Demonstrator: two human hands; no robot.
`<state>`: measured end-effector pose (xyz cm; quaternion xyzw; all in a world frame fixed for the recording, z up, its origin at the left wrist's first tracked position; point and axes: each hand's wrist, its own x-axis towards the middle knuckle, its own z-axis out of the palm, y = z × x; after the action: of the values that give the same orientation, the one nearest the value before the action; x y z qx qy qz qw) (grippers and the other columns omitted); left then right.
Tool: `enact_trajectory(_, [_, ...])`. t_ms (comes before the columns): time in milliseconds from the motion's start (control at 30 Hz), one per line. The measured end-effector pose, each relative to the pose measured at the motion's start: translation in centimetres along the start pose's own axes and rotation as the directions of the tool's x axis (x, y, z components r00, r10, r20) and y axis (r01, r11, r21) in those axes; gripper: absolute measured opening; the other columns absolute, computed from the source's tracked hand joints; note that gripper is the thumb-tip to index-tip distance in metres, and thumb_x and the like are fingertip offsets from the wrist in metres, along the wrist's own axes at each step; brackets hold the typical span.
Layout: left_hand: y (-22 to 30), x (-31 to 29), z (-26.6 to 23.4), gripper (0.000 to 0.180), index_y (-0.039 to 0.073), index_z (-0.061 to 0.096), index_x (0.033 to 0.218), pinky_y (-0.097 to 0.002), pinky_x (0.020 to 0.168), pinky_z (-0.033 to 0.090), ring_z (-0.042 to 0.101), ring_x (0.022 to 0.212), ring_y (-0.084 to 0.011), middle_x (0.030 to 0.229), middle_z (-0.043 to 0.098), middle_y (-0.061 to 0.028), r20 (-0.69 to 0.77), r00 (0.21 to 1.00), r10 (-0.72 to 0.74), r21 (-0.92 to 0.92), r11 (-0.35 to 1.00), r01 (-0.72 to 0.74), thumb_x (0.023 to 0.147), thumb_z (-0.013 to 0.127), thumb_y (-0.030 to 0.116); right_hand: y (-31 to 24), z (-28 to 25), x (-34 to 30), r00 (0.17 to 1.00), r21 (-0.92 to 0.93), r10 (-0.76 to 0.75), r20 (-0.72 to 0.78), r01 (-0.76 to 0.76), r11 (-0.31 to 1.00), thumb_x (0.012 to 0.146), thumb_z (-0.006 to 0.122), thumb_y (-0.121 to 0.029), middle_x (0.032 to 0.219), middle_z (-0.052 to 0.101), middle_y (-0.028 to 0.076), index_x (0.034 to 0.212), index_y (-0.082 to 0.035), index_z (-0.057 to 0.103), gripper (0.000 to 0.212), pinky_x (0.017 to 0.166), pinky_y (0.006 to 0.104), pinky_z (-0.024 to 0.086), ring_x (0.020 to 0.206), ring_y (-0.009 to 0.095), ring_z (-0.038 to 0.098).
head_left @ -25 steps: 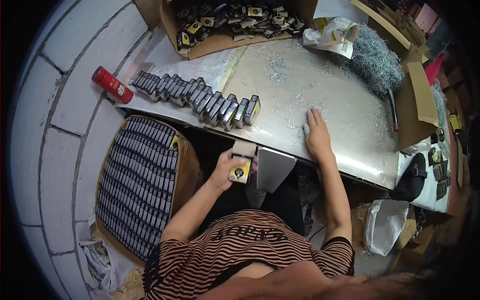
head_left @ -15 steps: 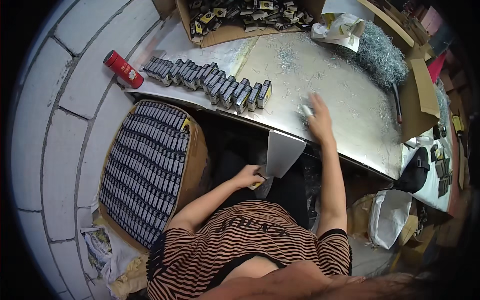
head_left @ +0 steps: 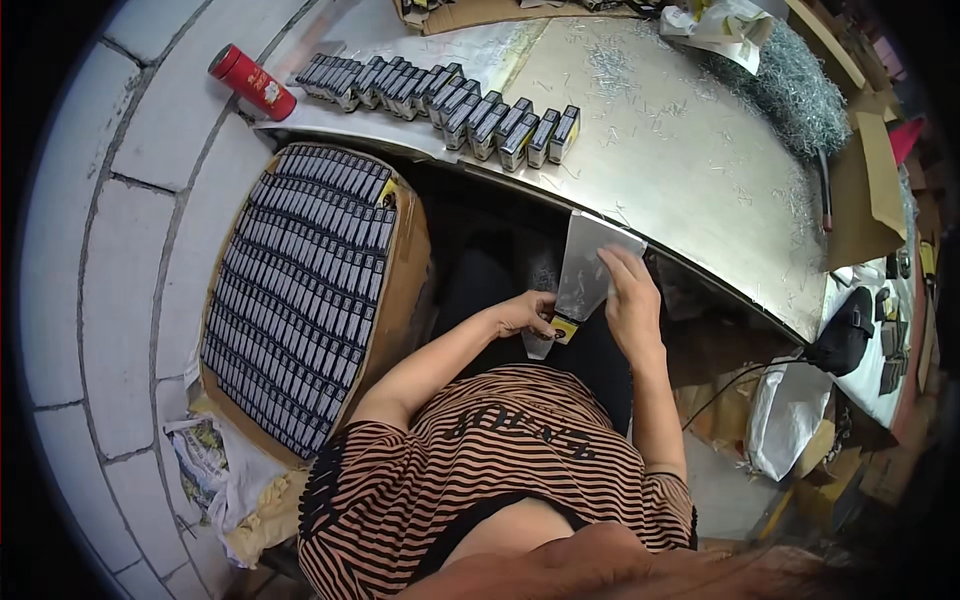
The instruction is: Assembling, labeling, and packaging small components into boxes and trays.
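Observation:
My left hand [head_left: 522,314] grips a small black-and-yellow box [head_left: 564,329] at the lower end of a grey sheet-metal chute [head_left: 586,262]. The chute slopes from the table edge toward my lap. My right hand [head_left: 634,300] lies along the chute's right side, its fingers bent but apart from the box; what is under them is hidden. On the table, a staggered row of small black-and-silver boxes [head_left: 462,112] stands at the left. Thin silver metal pins [head_left: 612,72] lie scattered over the bare metal top [head_left: 680,165].
A carton [head_left: 404,232] packed with rows of similar boxes stands at my left. A red flask [head_left: 252,82] stands near the wall. A big heap of pins [head_left: 792,98] sits at the far right beside a cardboard flap [head_left: 868,195]. A white sack [head_left: 790,415] is low at right.
My right hand has come from the tabletop down onto the chute. My left hand has brought the box rightward and up to the chute's lower end. The view has shifted downward.

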<state>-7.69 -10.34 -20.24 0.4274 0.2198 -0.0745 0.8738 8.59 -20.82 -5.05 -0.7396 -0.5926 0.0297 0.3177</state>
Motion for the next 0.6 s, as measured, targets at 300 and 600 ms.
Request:
enact_trajectory(300, [-3.1,1.1,-0.9,0.036,0.000,0.063,0.113,-0.0258,0.081,0.052,0.064,0.091,-0.0120,0.103,0.068,-0.0046,-0.045,0.999,-0.027,0.057,0.998,0.030,0.079,0.068,-0.008,0.5,6.3,-6.0,0.837,0.014,0.226,0.498,-0.268,0.963,0.086,0.053,-0.005,0.103,0.066,0.022,0.106,-0.004,0.068,0.025,0.082,0.0440,0.051,0.097,0.039,0.063])
enact_trajectory(600, [-0.2,-3.2,0.1,0.028,-0.003,0.063,0.113,-0.0254,0.082,0.052,0.064,0.090,-0.0106,0.100,0.068,-0.0046,-0.303,0.919,0.251,0.242,0.953,-0.180,0.086,0.067,0.001,0.1,-0.2,-3.9,0.911,0.140,0.342,0.233,-0.379,0.915,0.087,0.059,-0.009,0.097,0.068,0.020,0.102,-0.001,0.068,0.019,0.080,0.0422,0.052,0.092,0.038,0.065])
